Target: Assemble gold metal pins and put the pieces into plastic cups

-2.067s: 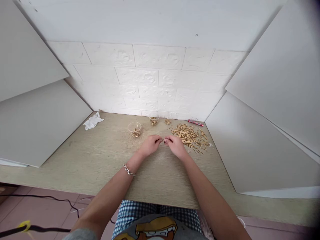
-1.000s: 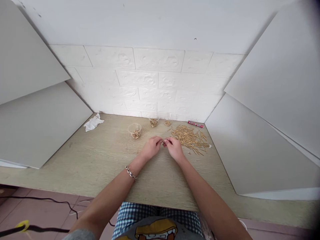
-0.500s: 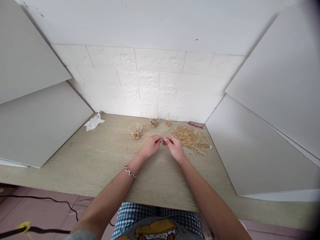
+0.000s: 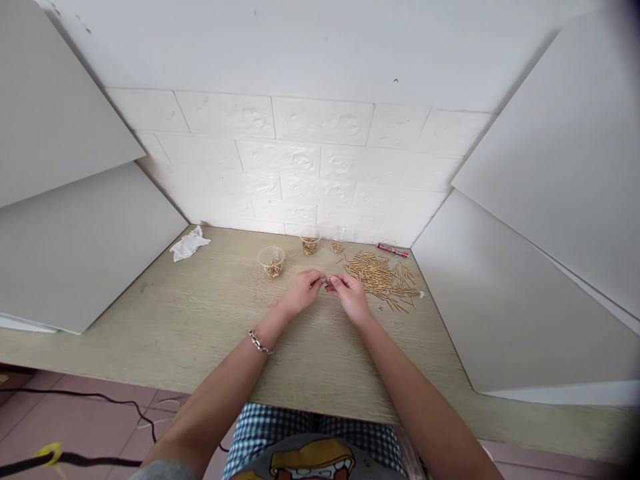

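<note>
My left hand [image 4: 303,291] and my right hand [image 4: 350,295] meet over the middle of the table, fingertips pinched close together. Between them is a small gold-coloured metal piece [image 4: 329,281], mostly hidden by the fingers, so its exact kind is unclear. Just beyond my right hand spreads a loose pile of thin gold-coloured rods [image 4: 377,275]. Past my left hand stands a clear plastic cup [image 4: 271,257] holding small gold-coloured parts. Two more clear containers, a cup [image 4: 310,241] and a smaller one [image 4: 337,243], sit near the wall with similar parts inside.
A red tube [image 4: 393,250] lies by the wall at the back right. Crumpled white tissue [image 4: 190,244] rests at the back left of the wooden table [image 4: 220,300]. Grey-white panels [image 4: 520,293] border both sides. Dark cables [image 4: 100,398] run across the floor at lower left.
Both hands stay in nearly the same place and pinch. A little more of the gold-coloured piece shows between the fingertips. The whole view has shifted very slightly.
</note>
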### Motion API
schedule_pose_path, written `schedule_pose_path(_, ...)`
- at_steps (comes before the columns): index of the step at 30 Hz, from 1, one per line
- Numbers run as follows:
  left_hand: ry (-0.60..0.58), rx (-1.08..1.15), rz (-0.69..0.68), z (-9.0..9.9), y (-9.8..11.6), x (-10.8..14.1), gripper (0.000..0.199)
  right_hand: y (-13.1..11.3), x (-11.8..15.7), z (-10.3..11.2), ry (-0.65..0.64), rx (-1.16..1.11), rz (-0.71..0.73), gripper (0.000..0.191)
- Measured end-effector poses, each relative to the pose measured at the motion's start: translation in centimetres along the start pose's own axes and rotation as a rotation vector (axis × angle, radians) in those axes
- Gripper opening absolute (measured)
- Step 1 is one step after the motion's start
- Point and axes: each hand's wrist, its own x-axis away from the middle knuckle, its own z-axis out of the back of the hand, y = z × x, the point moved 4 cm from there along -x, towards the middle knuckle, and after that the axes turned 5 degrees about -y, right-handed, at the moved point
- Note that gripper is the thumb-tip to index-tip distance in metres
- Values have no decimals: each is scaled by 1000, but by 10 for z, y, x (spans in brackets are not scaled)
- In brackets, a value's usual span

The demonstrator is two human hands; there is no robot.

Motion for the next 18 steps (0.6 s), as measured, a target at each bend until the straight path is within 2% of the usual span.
schedule_pose_path(4,9,-49,-18,-2,0,1,22,0,-1,2,37,128,29,29)
schedule_pose_path(10,1,-86,-24,-5,0,2,23,-2,-1,8,85,448,152,22)
schedule_pose_path(15,15,-55,5,-5,0,2,20,-5,-2,8,-6,419,165,20)
schedule_pose_path(18,12,-58,-4,-5,0,2,20,-5,-2,8,-18,372,140,20)
